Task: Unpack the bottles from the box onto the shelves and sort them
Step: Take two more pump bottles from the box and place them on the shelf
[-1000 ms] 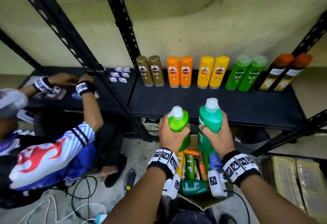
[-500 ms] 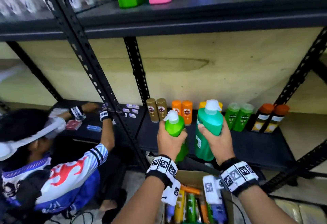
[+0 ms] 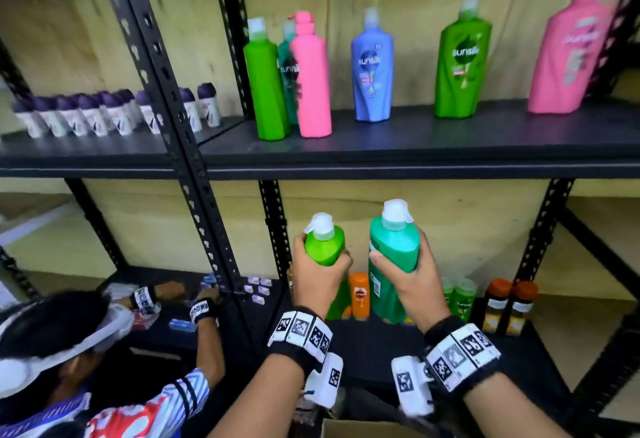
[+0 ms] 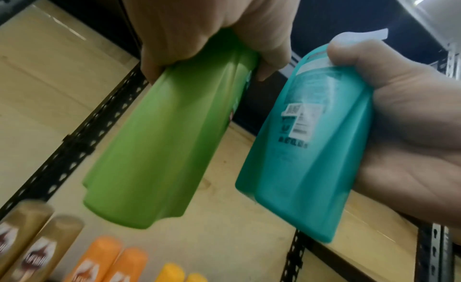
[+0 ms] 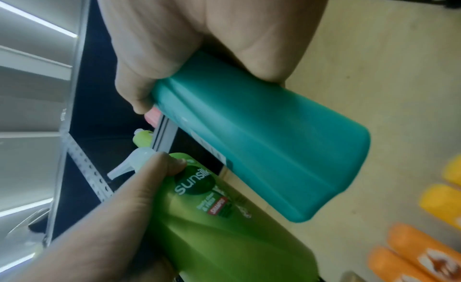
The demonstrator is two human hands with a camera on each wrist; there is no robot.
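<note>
Green pump bottle [image 3: 325,243] gripped in left hand [image 3: 317,276], fingers curled round its upper body. Teal pump bottle [image 3: 394,247] gripped the same way in right hand [image 3: 412,281]. Both upright, side by side without touching, raised in front of lower shelf [image 3: 381,333] and below upper shelf [image 3: 415,146]. Box corner [image 3: 346,429] at bottom edge.

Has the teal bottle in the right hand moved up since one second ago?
Yes. The teal bottle in the right hand has risen: earlier its base was down in the box, now it hangs before the lower shelf.
</note>
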